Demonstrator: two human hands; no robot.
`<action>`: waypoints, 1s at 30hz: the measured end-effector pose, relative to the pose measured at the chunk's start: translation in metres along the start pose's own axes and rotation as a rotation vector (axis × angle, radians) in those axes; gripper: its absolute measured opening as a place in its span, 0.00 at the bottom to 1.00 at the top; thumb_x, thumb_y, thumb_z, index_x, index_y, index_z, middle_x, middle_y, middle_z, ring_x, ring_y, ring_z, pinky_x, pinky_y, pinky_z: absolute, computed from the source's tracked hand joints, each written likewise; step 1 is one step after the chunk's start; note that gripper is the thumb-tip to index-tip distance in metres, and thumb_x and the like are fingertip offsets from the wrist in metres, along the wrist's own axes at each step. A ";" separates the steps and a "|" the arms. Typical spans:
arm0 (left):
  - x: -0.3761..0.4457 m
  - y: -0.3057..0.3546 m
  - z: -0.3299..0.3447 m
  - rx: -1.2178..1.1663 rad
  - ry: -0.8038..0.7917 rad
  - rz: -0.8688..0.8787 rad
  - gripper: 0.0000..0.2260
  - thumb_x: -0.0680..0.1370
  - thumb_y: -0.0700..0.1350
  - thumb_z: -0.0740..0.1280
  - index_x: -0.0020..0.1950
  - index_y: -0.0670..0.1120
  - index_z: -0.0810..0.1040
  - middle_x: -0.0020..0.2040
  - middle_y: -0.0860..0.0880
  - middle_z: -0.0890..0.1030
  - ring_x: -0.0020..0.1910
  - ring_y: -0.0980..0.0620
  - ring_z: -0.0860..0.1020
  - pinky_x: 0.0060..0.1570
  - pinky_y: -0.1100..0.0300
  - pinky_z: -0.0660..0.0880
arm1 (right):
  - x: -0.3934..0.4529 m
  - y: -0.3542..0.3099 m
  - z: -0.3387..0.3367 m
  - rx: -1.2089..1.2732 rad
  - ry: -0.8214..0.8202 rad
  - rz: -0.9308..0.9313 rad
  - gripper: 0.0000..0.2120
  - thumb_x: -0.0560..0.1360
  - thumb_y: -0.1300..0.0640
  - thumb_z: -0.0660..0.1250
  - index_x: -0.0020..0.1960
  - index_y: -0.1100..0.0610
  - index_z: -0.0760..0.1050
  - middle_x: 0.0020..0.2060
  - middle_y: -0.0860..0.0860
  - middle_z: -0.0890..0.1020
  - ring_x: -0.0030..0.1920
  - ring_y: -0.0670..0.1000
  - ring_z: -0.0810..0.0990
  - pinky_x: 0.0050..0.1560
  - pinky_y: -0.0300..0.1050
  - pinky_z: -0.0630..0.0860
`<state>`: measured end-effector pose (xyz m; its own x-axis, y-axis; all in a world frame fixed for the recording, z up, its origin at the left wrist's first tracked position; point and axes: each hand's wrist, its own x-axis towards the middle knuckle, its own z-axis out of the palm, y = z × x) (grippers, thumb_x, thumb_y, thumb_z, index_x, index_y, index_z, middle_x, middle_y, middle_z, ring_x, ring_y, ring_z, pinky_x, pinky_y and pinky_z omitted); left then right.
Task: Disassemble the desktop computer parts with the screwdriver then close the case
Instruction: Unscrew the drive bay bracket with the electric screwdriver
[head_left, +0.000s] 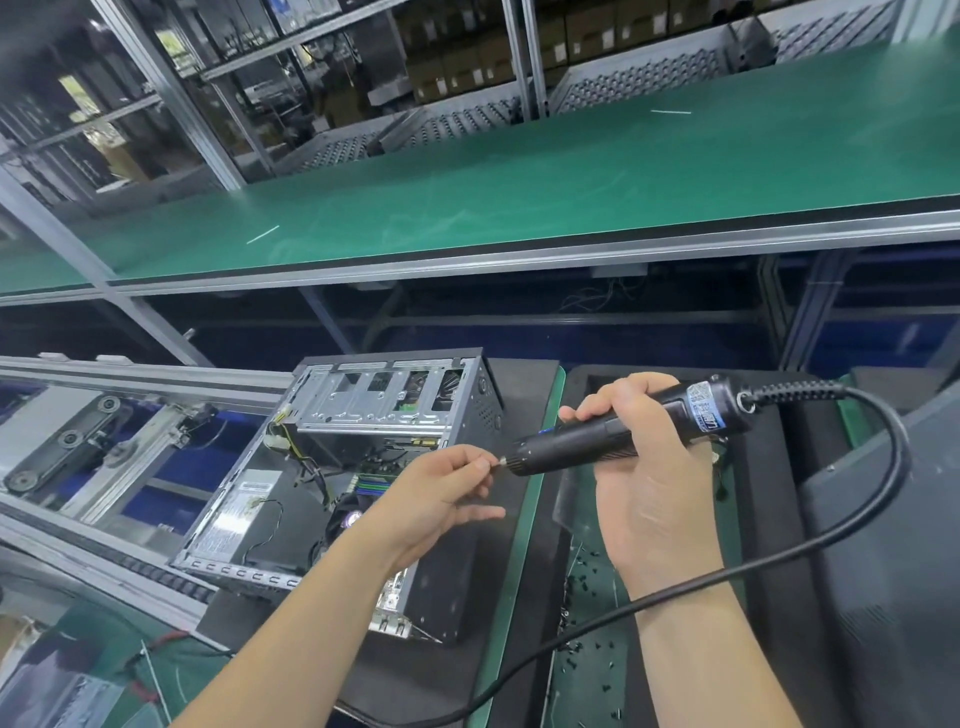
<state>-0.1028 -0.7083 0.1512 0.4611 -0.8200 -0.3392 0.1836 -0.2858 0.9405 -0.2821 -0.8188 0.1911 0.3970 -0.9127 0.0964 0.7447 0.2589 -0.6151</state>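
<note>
An open desktop computer case (395, 410) lies on a black mat, its metal drive cage up and the motherboard and cables showing inside. My right hand (649, 488) grips a black electric screwdriver (613, 431), held level above the mat to the right of the case, tip pointing left. My left hand (441, 493) pinches the screwdriver's tip with thumb and forefinger, above the case's right side; something small may sit there, but I cannot make it out. A black cable (878, 499) loops from the tool's rear down under my right forearm.
Several small black screws (582, 577) lie scattered on the green strip right of the case. A dark panel (883, 545) rests at the far right. A roller conveyor (104, 441) runs along the left. A wide green shelf (519, 182) spans above the bench.
</note>
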 end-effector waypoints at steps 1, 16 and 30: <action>0.001 0.001 -0.002 -0.047 -0.001 -0.009 0.08 0.83 0.39 0.65 0.49 0.42 0.83 0.40 0.47 0.78 0.40 0.54 0.77 0.50 0.50 0.82 | 0.002 0.000 0.003 0.012 -0.006 0.005 0.07 0.75 0.64 0.70 0.43 0.53 0.75 0.34 0.53 0.79 0.40 0.52 0.82 0.57 0.64 0.79; 0.003 0.001 -0.028 -0.494 0.107 -0.136 0.07 0.77 0.46 0.72 0.43 0.43 0.86 0.38 0.49 0.78 0.35 0.54 0.77 0.38 0.59 0.81 | 0.010 0.022 0.034 -0.011 -0.064 0.095 0.14 0.71 0.63 0.75 0.50 0.60 0.72 0.42 0.62 0.77 0.48 0.62 0.79 0.65 0.69 0.75; 0.043 0.018 -0.086 -1.090 0.139 -0.287 0.10 0.79 0.44 0.71 0.41 0.39 0.81 0.35 0.48 0.78 0.30 0.55 0.76 0.28 0.63 0.78 | 0.035 0.097 0.138 -0.391 -0.134 -0.018 0.09 0.69 0.58 0.77 0.41 0.48 0.79 0.44 0.64 0.76 0.48 0.62 0.77 0.57 0.60 0.76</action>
<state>-0.0052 -0.7063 0.1515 0.3603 -0.7122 -0.6024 0.9243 0.1853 0.3337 -0.1222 -0.7823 0.2428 0.4712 -0.8603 0.1948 0.5023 0.0801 -0.8610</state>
